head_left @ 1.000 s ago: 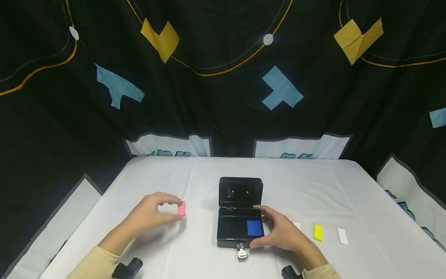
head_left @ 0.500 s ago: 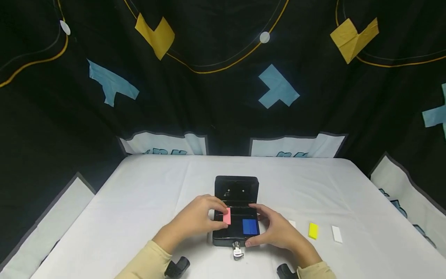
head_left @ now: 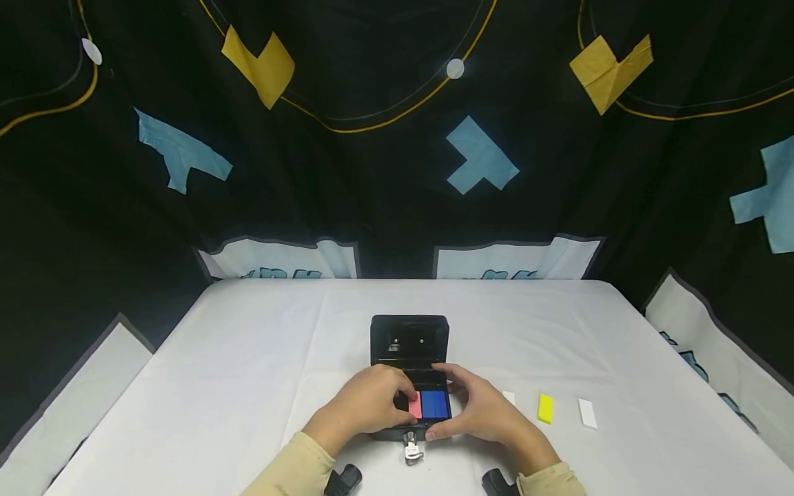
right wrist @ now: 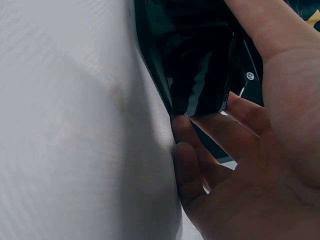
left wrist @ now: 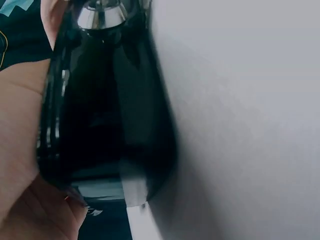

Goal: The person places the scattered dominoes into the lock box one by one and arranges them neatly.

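Observation:
A small black cash box (head_left: 409, 333) stands on the white table with its lid raised. Keys (head_left: 412, 449) hang from the lock at its front. Inside, blue blocks (head_left: 435, 405) lie at the right end. My left hand (head_left: 364, 401) reaches over the box and pinches a pink block (head_left: 415, 405) between thumb and fingers, right beside the blue ones. My right hand (head_left: 480, 412) grips the box's right side, thumb at the front corner and fingers toward the hinge. The right wrist view shows those fingers (right wrist: 225, 130) against the dark wall. The left wrist view shows mainly the box front (left wrist: 105, 110).
To the right of the box lie a yellow block (head_left: 545, 408) and a white block (head_left: 586, 414). Another white block (head_left: 509, 397) is partly hidden behind my right hand. A black curtain (head_left: 347, 186) hangs behind the table (head_left: 260, 331).
My left hand has carried the pink block rightward from beside the box into it, down next to the blue blocks. The right hand has kept its grip. The head view has shifted slightly.

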The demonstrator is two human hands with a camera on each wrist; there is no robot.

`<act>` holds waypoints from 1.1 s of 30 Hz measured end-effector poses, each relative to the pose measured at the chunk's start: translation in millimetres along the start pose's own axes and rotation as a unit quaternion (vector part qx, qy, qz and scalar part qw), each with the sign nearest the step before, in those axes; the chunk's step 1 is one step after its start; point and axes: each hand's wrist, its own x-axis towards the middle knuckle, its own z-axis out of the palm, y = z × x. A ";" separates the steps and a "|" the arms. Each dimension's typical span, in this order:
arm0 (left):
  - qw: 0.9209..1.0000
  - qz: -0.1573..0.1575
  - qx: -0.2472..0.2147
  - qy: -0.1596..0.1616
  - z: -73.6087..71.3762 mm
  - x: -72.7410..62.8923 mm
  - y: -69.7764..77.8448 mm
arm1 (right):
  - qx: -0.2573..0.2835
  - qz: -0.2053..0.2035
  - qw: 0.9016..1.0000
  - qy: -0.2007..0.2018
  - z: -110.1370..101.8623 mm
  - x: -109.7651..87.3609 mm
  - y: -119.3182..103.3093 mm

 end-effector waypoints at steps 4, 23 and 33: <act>0.999 0.002 -0.035 -0.001 -3.4 0.0 -1.9 | 0.005 0.002 1.000 -0.002 -0.5 -1.0 0.2; 0.902 -0.099 -0.418 -0.048 3.0 -37.4 -58.5 | 0.002 -0.012 1.000 -0.016 5.9 -0.1 2.1; 0.928 -0.086 -0.357 -0.065 5.6 -29.0 -65.2 | 0.022 -0.028 0.999 0.019 -47.3 -10.4 8.8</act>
